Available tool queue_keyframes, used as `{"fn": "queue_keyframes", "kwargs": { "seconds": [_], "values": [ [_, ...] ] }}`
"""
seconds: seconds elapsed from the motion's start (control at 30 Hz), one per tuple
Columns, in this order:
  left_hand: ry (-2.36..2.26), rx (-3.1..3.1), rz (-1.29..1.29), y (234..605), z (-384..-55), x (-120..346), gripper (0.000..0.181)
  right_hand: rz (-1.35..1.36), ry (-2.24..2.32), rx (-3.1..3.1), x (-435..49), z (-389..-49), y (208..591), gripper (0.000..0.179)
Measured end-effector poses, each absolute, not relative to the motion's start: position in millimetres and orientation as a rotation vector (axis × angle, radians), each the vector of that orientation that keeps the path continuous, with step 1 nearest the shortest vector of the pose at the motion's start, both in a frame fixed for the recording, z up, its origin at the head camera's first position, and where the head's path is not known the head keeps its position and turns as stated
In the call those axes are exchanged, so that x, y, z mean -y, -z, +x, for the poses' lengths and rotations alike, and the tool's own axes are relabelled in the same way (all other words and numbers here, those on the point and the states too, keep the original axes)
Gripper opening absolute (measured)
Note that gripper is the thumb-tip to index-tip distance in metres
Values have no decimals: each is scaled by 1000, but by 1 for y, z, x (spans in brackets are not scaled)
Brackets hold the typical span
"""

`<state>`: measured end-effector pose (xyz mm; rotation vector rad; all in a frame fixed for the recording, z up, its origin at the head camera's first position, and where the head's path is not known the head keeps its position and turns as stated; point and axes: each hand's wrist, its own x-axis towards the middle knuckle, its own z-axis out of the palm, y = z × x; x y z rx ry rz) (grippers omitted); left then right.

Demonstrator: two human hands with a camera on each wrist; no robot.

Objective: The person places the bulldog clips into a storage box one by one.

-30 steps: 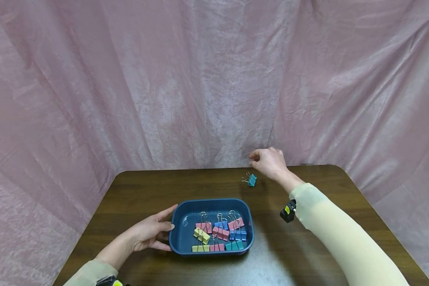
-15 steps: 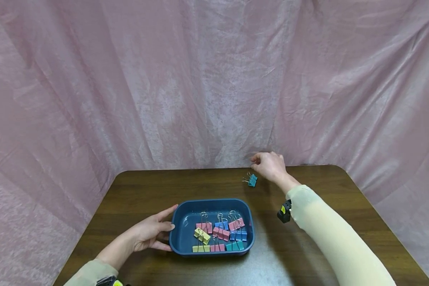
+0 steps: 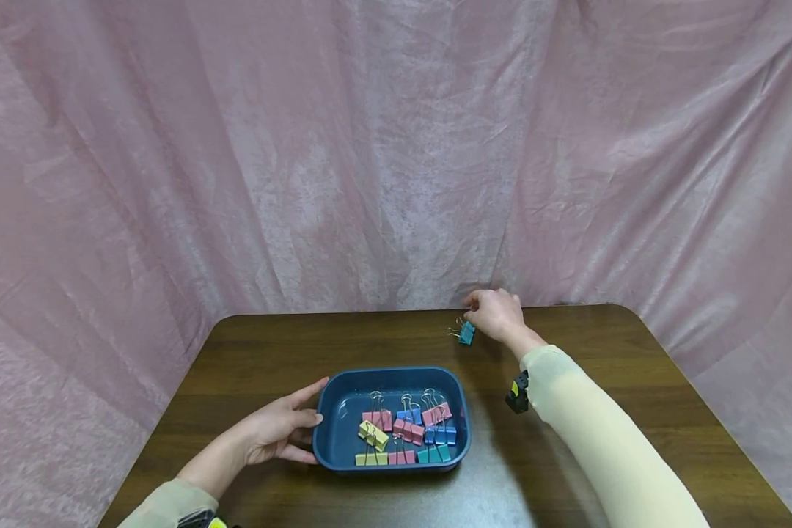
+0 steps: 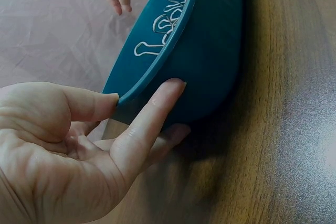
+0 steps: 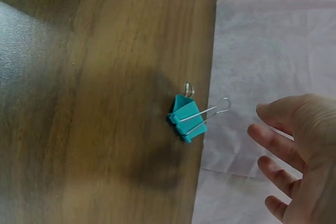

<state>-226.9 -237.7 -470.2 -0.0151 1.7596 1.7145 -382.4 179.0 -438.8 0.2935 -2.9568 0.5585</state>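
Observation:
A teal binder clip (image 3: 466, 334) stands near the far table edge, its wire handles spread apart; the right wrist view shows the same clip (image 5: 188, 119) close up. Just beyond it hovers my right hand (image 3: 496, 314), fingers loosely bent, thumb and fingertips apart, holding nothing. In the right wrist view a small gap separates those fingertips (image 5: 262, 109) from the clip's handle. My left hand (image 3: 273, 427) rests against the left end of a dark blue tray (image 3: 389, 372). Its fairly straight fingers (image 4: 152, 116) spread over the tray's outer wall and rim.
Several pink, yellow, blue and teal binder clips (image 3: 408, 431) lie in the middle and right part of the tray. The tray stands on a brown wooden table (image 3: 270, 352). A pink curtain (image 3: 396, 183) hangs behind the far table edge.
My right hand has come down and slightly nearer, lowering toward the teal binder clip. The left hand and the tray have stayed in place.

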Motion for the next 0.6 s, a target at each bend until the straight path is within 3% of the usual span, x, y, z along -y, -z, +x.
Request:
{"fn": "queue_keyframes", "kwargs": {
  "seconds": [0.6],
  "values": [
    [-1718, -1759, -18, 470, -226, 237, 73, 273, -547, 3005, -166, -389, 466, 33]
  ]
}}
